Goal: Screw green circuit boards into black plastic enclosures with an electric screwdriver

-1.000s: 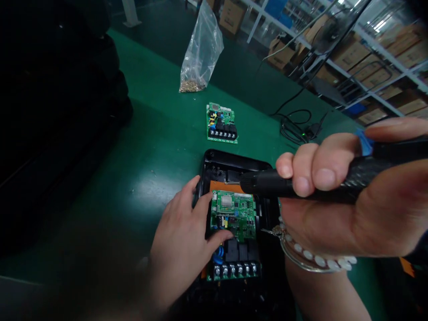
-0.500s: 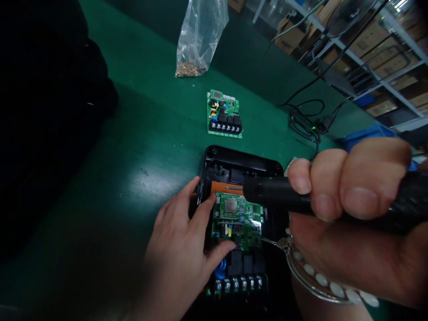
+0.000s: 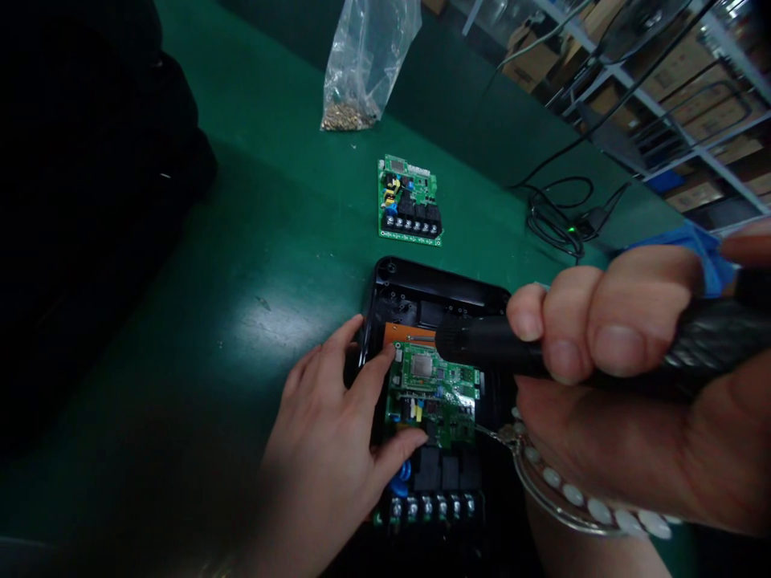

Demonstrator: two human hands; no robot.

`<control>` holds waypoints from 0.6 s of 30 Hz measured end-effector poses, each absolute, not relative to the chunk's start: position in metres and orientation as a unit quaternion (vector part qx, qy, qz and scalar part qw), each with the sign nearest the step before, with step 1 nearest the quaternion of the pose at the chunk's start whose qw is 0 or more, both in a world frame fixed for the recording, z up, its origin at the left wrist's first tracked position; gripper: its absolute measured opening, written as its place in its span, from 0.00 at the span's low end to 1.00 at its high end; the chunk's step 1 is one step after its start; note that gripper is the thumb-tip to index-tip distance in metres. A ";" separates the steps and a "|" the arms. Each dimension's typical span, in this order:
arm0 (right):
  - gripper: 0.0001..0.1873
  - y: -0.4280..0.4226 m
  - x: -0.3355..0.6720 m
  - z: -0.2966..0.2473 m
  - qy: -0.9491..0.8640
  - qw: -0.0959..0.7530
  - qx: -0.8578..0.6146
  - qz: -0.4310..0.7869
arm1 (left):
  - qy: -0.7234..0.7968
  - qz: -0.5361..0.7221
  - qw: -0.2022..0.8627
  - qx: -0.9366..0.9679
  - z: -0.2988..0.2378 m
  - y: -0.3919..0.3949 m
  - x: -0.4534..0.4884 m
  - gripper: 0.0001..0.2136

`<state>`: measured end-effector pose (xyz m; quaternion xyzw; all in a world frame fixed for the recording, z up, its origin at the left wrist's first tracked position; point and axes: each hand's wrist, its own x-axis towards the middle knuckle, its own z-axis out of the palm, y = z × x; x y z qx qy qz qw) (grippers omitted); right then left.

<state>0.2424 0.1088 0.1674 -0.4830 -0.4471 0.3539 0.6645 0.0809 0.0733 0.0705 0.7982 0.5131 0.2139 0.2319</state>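
**Circuit board (image 3: 430, 393) pinned down in a black housing (image 3: 422, 273)**

The left hand (image 3: 319, 425) lay wide open on the board, not gripping it: the index finger pressed near the top left corner and the thumb reached across the lower edge. The right hand (image 3: 608, 385) was closed firmly around a black pen-shaped tool (image 3: 494, 345) with a woven-pattern grip (screwdriver or soldering iron, the view could not settle which). Its nose hung over the top edge of the board, beside an orange sheet (image 3: 406, 333), though any contact was impossible to tell. A beaded bracelet (image 3: 578, 498) circled the right wrist.

The board sat in the open housing, above black relays (image 3: 442, 474) and a row of screw terminals (image 3: 430, 507). The housing rested on a green bench mat (image 3: 241, 321). Farther along the mat lay a second assembled board (image 3: 409, 201), with a clear plastic bag (image 3: 365, 72) of small brass-coloured parts beyond it. A tangle of black cable (image 3: 551, 225) lay to the right, below shelving stacked with cardboard boxes (image 3: 680, 104).
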 end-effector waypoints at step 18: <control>0.12 0.119 0.235 0.146 -0.480 0.648 -0.483 0.341 | 0.518 0.209 0.266 0.785 0.070 0.073 0.081 0.33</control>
